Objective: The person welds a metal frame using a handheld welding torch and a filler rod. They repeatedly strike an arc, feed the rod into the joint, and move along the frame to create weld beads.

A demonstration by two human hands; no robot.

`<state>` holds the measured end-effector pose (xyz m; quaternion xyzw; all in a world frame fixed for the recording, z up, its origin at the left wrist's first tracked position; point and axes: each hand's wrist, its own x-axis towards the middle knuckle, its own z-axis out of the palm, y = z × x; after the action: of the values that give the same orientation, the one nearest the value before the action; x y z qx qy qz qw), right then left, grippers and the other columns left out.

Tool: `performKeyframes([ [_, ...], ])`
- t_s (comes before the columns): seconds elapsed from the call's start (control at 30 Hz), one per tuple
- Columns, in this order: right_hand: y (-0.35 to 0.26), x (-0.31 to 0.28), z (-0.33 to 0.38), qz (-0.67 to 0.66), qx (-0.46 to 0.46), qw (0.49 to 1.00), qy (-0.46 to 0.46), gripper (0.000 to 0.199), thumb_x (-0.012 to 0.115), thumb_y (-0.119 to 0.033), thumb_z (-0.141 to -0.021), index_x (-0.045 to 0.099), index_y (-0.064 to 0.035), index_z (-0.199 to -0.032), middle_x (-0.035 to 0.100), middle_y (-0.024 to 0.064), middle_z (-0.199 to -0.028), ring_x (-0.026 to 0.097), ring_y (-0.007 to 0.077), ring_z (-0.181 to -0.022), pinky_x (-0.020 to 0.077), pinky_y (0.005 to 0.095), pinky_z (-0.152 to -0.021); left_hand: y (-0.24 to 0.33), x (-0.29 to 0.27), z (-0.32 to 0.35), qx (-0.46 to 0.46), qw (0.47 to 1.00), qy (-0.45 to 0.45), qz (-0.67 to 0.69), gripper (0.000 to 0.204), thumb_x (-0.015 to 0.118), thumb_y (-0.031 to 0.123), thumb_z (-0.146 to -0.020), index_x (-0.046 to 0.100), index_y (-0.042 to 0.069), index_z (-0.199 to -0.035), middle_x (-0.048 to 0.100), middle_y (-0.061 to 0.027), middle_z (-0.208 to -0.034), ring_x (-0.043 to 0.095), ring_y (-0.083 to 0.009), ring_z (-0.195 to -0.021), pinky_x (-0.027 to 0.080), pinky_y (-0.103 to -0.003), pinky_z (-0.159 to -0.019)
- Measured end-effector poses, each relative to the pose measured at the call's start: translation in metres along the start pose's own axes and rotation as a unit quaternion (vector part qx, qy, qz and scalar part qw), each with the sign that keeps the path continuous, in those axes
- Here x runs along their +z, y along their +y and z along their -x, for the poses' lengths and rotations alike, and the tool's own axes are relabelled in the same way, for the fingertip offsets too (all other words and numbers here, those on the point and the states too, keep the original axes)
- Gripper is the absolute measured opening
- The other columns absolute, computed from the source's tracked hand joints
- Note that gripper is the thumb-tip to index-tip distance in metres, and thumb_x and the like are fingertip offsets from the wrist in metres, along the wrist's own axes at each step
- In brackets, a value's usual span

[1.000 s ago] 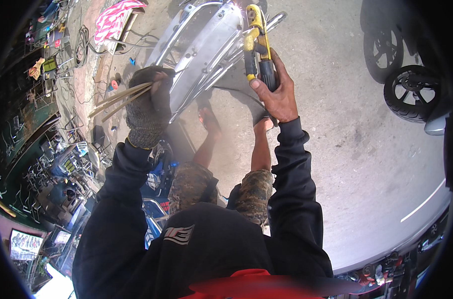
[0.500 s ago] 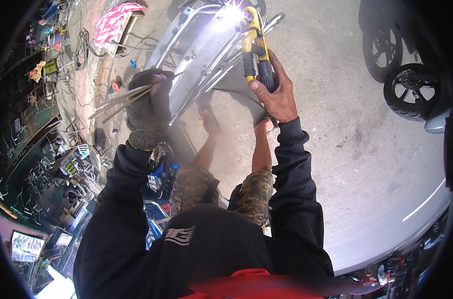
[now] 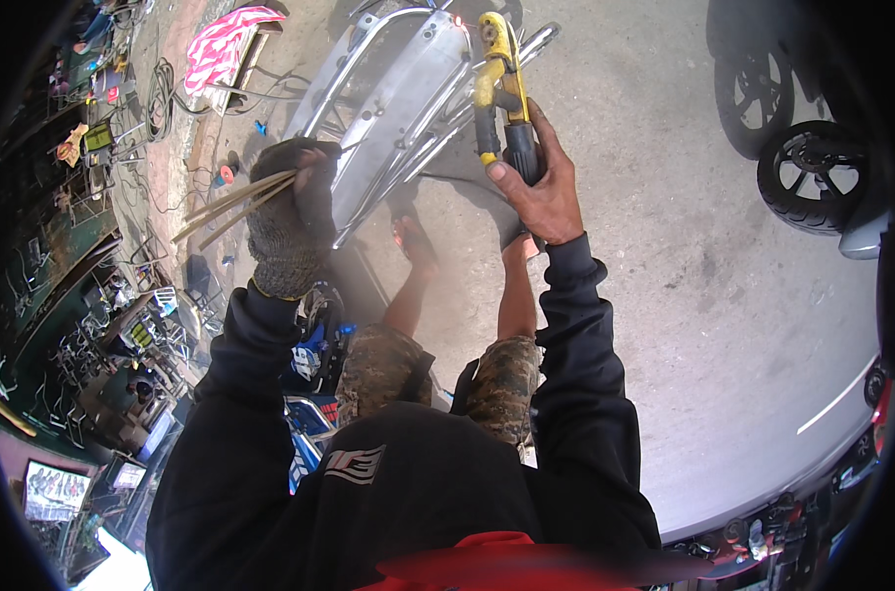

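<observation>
My right hand [image 3: 544, 192] is bare and wrapped round the dark grip of a yellow welding electrode holder [image 3: 494, 74]. Its jaw end stands just right of a silvery metal frame [image 3: 400, 110] made of bent tubes and flat plates. At the frame's far end a small reddish glowing spot [image 3: 458, 20] shows, with no arc on it. My left hand [image 3: 295, 212], in a dark knitted glove, is closed round several thin welding rods [image 3: 235, 204] whose ends stick out to the left. That hand is beside the frame's left side.
On the right stands a motorcycle wheel [image 3: 814, 179]. A red-and-white striped cloth [image 3: 226, 47] lies over a stand at the far left, near a coiled cable [image 3: 161, 98]. Metal parts and stools crowd the left side. Concrete ground [image 3: 654, 227] spreads between my feet and the wheel.
The bright white welding arc at the frame's far end has gone out, leaving a small glow. The electrode holder has shifted slightly left. My left hand has barely moved.
</observation>
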<state>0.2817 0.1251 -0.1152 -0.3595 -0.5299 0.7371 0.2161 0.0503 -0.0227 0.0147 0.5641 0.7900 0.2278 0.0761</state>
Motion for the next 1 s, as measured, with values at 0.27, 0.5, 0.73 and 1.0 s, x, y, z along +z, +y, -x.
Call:
performKeyframes([
  [0.27, 0.0026, 0.0022, -0.0061, 0.007, -0.027, 1.000, 0.008, 0.103, 0.088, -0.038, -0.083, 0.034, 0.0105, -0.156, 0.064, 0.0294, -0.131, 0.066, 0.0327, -0.121, 0.0543, 0.0413, -0.100, -0.0049, 0.0027, 0.0064, -0.006, 0.999, 0.002, 0.045, 0.020, 0.056, -0.003, -0.103, 0.047, 0.004, -0.118, 0.065, -0.0180, -0.112, 0.069, -0.0252, -0.107, 0.055, -0.036, -0.094],
  [0.5, 0.0075, 0.0009, -0.0052, 0.031, -0.025, 0.999, 0.004, 0.101, 0.085, -0.042, -0.085, 0.035, 0.0086, -0.157, 0.064, 0.0185, -0.115, 0.064, 0.0225, -0.104, 0.0541, 0.0347, -0.090, -0.0075, 0.0028, 0.0073, -0.033, 0.998, -0.002, 0.051, 0.022, 0.055, -0.005, -0.102, 0.046, 0.004, -0.120, 0.063, -0.0184, -0.115, 0.069, -0.0254, -0.107, 0.055, -0.036, -0.096],
  [0.73, 0.0049, 0.0025, -0.0059, 0.034, -0.029, 0.999, 0.007, 0.104, 0.087, -0.040, -0.083, 0.033, 0.0106, -0.156, 0.064, 0.0324, -0.129, 0.067, 0.0360, -0.120, 0.0565, 0.0438, -0.099, -0.0040, 0.0008, 0.0046, 0.031, 0.999, -0.003, -0.007, 0.017, 0.056, -0.002, -0.103, 0.047, 0.004, -0.116, 0.066, -0.0181, -0.111, 0.069, -0.0238, -0.107, 0.055, -0.035, -0.093],
  [1.0, 0.0020, 0.0051, 0.0002, 0.021, -0.054, 0.998, 0.012, 0.104, 0.087, -0.037, -0.084, 0.030, 0.0069, -0.158, 0.065, 0.0301, -0.130, 0.069, 0.0332, -0.118, 0.0552, 0.0397, -0.100, -0.0029, 0.0026, 0.0064, 0.035, 0.999, 0.009, -0.013, 0.011, 0.057, -0.002, -0.103, 0.051, 0.003, -0.111, 0.067, -0.0182, -0.110, 0.069, -0.0227, -0.102, 0.056, -0.034, -0.092],
])
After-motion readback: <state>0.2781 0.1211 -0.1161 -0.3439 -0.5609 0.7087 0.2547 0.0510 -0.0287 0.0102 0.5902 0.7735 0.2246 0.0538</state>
